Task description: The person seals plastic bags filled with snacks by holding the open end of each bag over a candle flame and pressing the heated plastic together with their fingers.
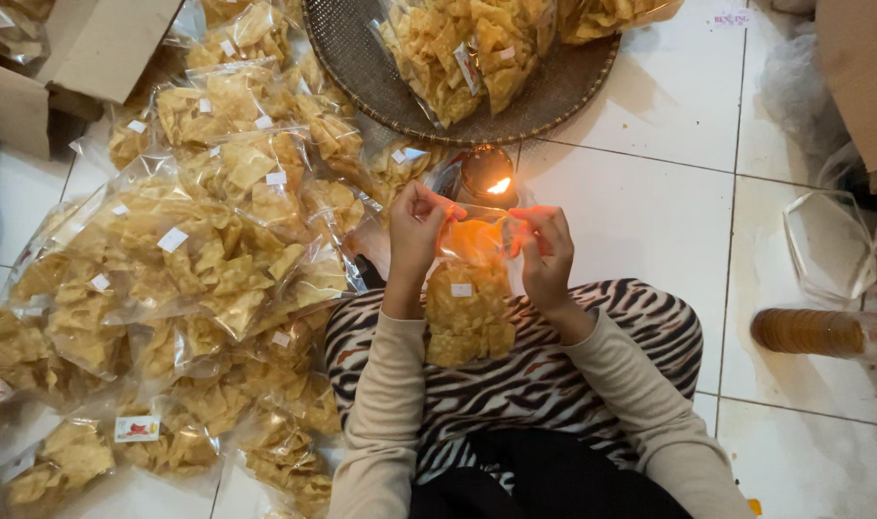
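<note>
2 hands [481, 240] pinching chip bag [469, 308] top by flame [498, 185], seal hidden

A white tiled floor [650, 221] with dark grout lines carries everything here. Along the left of the frame, a wide heap of clear plastic bags filled with yellow fried chips [198, 259] lies on the tiles, each bag bearing a small white label. At the upper left sits an open brown cardboard box [83, 48]. At the top centre rests a round woven dark tray [573, 82], with more chip bags on it. Just below its rim stands a small lit flame lamp [488, 178]. On the right edge lie a clear plastic container [827, 245] and a stack of round brown discs in a clear sleeve [813, 332].
</note>
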